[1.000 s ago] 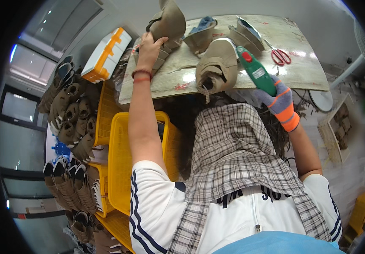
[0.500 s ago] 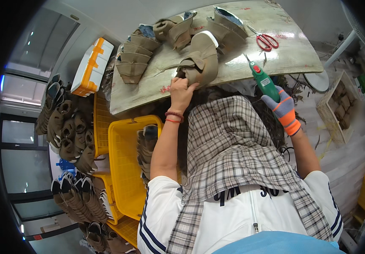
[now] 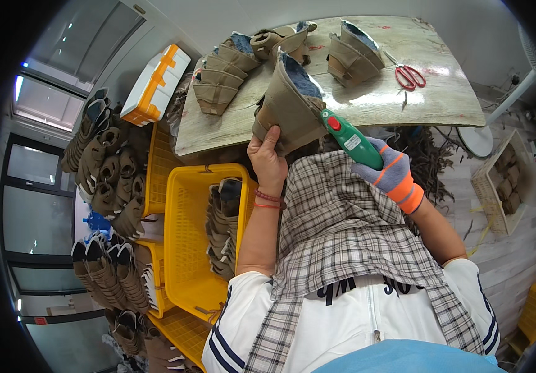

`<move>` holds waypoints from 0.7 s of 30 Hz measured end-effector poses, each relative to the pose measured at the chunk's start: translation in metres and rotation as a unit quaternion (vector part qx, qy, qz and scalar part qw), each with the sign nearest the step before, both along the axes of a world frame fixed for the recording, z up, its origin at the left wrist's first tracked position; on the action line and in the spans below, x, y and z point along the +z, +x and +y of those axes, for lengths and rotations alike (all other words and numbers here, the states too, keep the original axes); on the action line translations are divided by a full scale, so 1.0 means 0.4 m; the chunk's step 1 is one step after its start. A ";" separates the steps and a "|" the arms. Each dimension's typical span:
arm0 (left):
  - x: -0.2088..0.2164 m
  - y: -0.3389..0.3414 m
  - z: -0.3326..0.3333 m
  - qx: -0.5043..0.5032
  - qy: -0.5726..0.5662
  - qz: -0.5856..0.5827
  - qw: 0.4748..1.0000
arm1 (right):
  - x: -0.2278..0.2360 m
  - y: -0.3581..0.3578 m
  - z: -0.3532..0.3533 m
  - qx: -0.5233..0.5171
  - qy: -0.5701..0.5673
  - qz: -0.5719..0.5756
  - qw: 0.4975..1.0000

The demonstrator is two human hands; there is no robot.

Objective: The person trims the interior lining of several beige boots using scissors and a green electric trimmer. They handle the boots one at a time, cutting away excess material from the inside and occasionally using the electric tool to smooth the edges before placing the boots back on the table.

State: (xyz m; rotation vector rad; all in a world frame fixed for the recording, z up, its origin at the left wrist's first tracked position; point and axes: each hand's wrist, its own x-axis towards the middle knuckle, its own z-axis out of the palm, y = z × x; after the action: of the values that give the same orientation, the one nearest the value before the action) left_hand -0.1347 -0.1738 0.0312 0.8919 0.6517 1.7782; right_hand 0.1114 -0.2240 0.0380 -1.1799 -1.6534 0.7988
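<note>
"Tan fabric, curved, with a dark blue lining: where is that shoe upper (image 3: 288, 118)?"

"Raised at the near edge of the pale wood-look tabletop (image 3: 442, 105), in the bare left hand (image 3: 269, 160), its lined opening facing up and to the right."

"How is the left grip?"

"Pinching the lower left part of the upper, thumb on the outer face, the other fingers partly hidden."

"And the right one?"

"The right hand (image 3: 392, 171) wears a grey glove with orange bands. Its grip is wrapped round a slim green handheld tool with a red button (image 3: 356, 143). The tool's front end is at the upper's right edge; I cannot tell whether they touch."

"What else is close by?"

"Nested tan uppers (image 3: 220, 78) on the left of the tabletop, and red-handled scissors (image 3: 409, 77) on the right. Below the left end stands a yellow plastic basket (image 3: 184, 267), with more uppers (image 3: 223, 230) inside."
</note>
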 end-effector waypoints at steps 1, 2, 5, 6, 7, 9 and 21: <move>0.003 0.005 -0.004 0.001 0.003 -0.001 1.000 | 0.001 -0.003 -0.002 -0.001 -0.001 0.000 1.000; 0.005 0.010 -0.007 0.002 0.005 -0.002 1.000 | -0.002 -0.005 -0.003 -0.006 0.016 0.000 1.000; 0.010 0.025 -0.015 0.018 0.006 0.018 1.000 | 0.006 -0.010 -0.008 0.001 -0.005 0.013 1.000; 0.010 0.031 -0.019 0.022 0.009 0.032 0.999 | 0.010 -0.012 -0.010 0.001 -0.017 0.023 1.000; 0.010 0.037 -0.024 0.026 0.012 0.046 0.999 | 0.015 -0.013 -0.012 0.001 -0.029 0.033 0.999; 0.008 0.048 -0.033 0.051 0.022 0.092 0.994 | 0.019 -0.014 -0.013 0.000 -0.035 0.046 0.998; -0.092 0.000 -0.034 0.175 0.120 0.490 0.845 | 0.070 -0.015 0.010 0.013 -0.105 0.131 0.986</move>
State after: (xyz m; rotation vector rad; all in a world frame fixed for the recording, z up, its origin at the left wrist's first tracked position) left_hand -0.1349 -0.1875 -0.0057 2.0048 1.3149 1.6415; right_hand 0.1052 -0.2200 0.0660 -1.1424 -1.3959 1.1165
